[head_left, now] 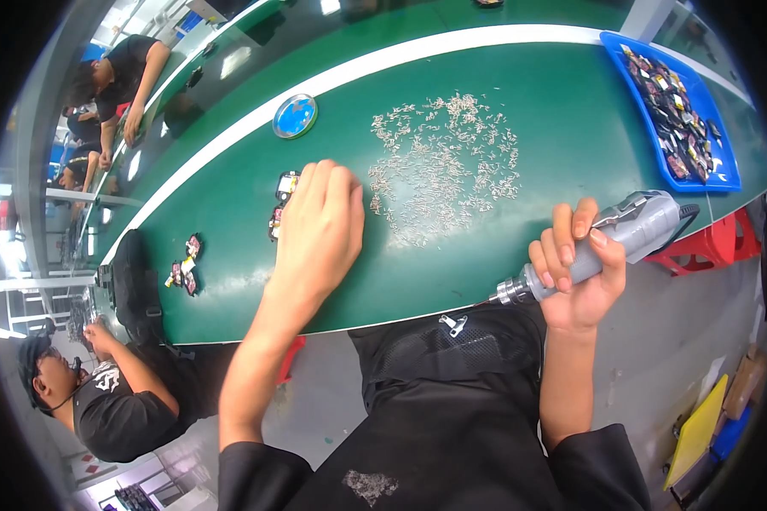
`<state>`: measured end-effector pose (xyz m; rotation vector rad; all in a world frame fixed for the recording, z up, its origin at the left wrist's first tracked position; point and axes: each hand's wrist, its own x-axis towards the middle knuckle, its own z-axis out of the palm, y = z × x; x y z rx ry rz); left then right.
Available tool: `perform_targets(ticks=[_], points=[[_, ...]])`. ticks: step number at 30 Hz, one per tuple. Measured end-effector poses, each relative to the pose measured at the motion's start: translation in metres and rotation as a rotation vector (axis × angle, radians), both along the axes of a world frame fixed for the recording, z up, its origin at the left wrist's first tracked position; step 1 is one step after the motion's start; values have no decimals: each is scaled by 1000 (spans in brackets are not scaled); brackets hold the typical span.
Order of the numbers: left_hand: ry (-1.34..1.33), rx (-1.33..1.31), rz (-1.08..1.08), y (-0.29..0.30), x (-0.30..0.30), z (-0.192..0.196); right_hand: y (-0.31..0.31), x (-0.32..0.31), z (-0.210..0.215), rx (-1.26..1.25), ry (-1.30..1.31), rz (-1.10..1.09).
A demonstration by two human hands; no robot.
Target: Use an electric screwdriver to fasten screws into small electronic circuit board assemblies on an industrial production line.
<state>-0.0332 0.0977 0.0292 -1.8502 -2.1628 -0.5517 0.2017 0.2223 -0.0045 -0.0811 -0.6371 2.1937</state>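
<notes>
green table (383,285), co-workers (123,413) at left. from my remote station i note the right hand (582,289) closed around a grey driver (637,226), bit near the table's front edge. left hand (320,223) arches over small black units (288,184), fingertips hidden; i cannot tell whether they pinch anything. screws (443,170) lie scattered mid-table. blue tray (724,166) of units at right; round dish (295,136) beyond left hand.
</notes>
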Motion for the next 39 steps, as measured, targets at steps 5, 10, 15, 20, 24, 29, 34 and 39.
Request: perform_targets(ticks=[5,10,15,20,24,29,34,39], points=[[-469,121,-2,-44,48,-1,-8,-1,2,-9,-49,-44],[-1108,240,0,-66,90,-10,-32,-15,30,-28,133,-3],[-1695,413,-113,-80,99,-17,-49,-28,48,-44,212,7],[-1824,438,-145,-82,104,-17,-59,-32,50,4,175,-18],[-1833,429,-145,-86,102,-18,-64,-34,50,20,157,-21],[-1832,420,-186,-86,100,-20,-63,-35,50,43,145,-26],[-1885,368,-173,-81,101,-15,-61,-36,48,21,182,-16],[-1991,341,-157,-76,100,-16,-58,-36,44,-26,181,-15]])
